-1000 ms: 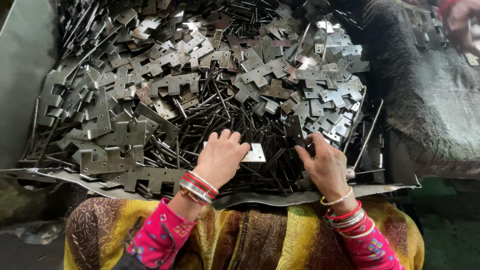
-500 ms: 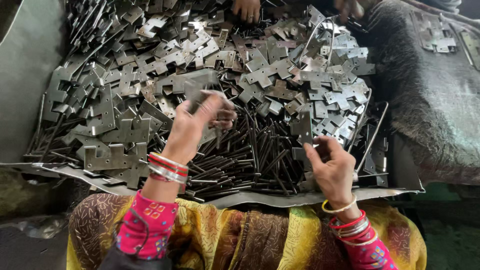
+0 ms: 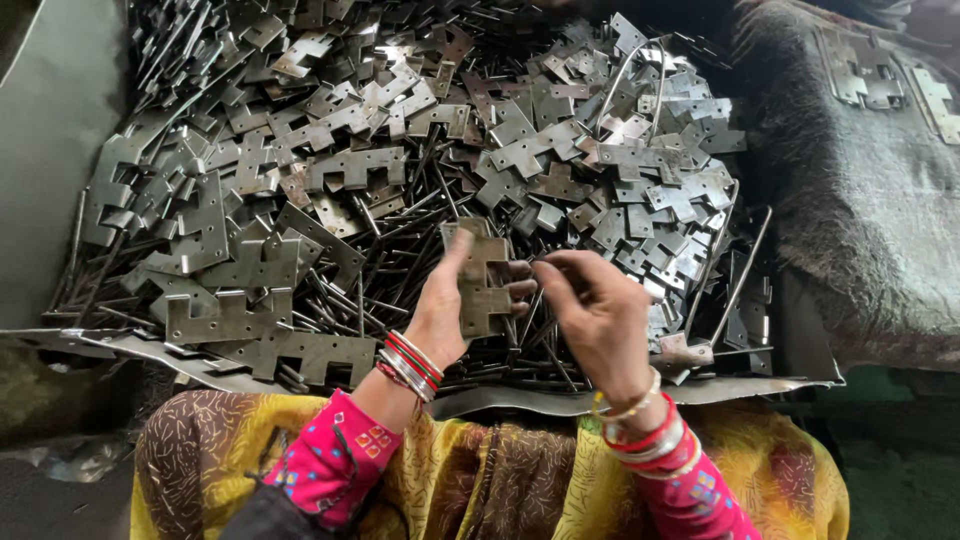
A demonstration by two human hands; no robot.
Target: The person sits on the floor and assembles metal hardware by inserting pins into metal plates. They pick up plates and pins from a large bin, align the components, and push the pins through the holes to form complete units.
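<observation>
My left hand holds a flat metal hinge plate upright above the pile, thumb on one side and fingers on the other. Close to its right, my right hand has its fingertips pinched together next to the plate's edge; I cannot tell whether a thin pin is between them. Under both hands lies a heap of dark metal pins. Several more hinge plates cover the sheet beyond.
The parts lie on a bent metal sheet across my lap, which is wrapped in yellow patterned cloth. A dark furry cloth with a few hinge plates lies to the right. A grey wall borders the left.
My left hand lifted a hinge plate off the pile and brought it toward the middle. My right hand rose from the pins and moved left to meet it.
</observation>
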